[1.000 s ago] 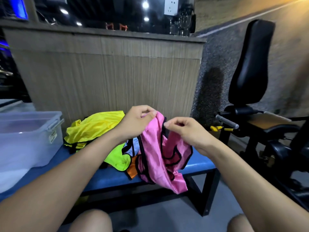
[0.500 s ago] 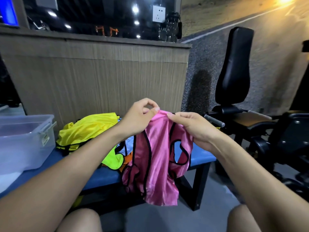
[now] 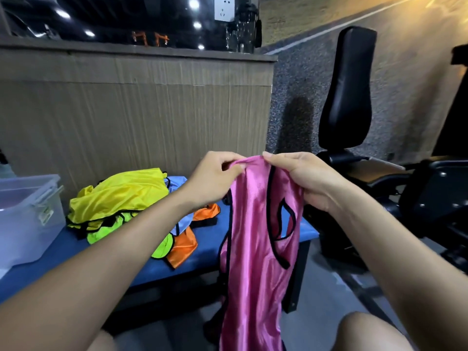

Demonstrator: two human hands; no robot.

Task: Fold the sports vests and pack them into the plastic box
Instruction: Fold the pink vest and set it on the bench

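Observation:
A pink sports vest (image 3: pixel 255 249) with black trim hangs full length in front of the blue bench (image 3: pixel 212 239). My left hand (image 3: pixel 212 181) and my right hand (image 3: pixel 301 178) both pinch its top edge, close together. On the bench behind lies a loose pile of vests: a yellow vest (image 3: pixel 119 193) on top, a neon green vest (image 3: pixel 162 249), an orange vest (image 3: pixel 184 244) and a light blue vest (image 3: pixel 177 181). The clear plastic box (image 3: pixel 25 214) stands at the bench's left end, partly cut off by the frame.
A wood-panelled counter wall (image 3: pixel 139 117) rises behind the bench. A black padded gym machine (image 3: pixel 347 97) stands close on the right. My knees (image 3: pixel 374 333) show at the bottom edge, over grey floor.
The pink vest has been lifted off the pile and now hangs straight down. My hands have risen and come together at its top edge.

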